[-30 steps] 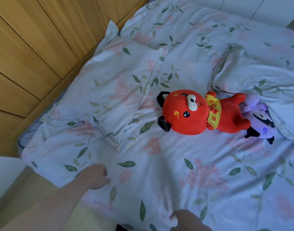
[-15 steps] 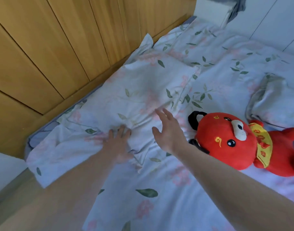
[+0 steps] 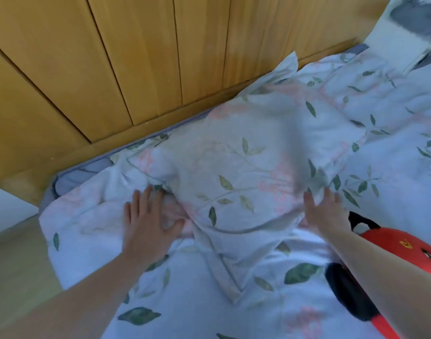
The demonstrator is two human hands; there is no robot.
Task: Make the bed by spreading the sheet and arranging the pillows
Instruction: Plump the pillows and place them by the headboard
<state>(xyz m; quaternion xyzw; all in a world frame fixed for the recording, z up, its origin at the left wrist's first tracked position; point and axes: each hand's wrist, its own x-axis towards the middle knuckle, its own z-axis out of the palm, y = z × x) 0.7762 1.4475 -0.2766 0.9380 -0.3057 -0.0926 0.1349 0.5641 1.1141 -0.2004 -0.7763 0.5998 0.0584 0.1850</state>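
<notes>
A floral pillow (image 3: 246,172) lies at the head of the bed on the matching floral sheet (image 3: 190,302), close to the wooden headboard. My left hand (image 3: 146,218) rests flat with fingers spread on the sheet at the pillow's near left edge. My right hand (image 3: 324,211) presses flat on the pillow's near right corner, fingers apart. Neither hand grips any cloth. The pillow's near corner points toward me between my forearms.
A wooden panelled headboard (image 3: 136,57) runs along the far side. A red plush toy (image 3: 393,270) with black ears lies under my right forearm. A strip of blue-grey mattress (image 3: 70,179) shows at the bed's left corner. Pale floor (image 3: 11,260) lies to the left.
I have leaned in closer to the pillow. My hands moved apart: the left slid to the pillow's left edge, the right came down on its right corner.
</notes>
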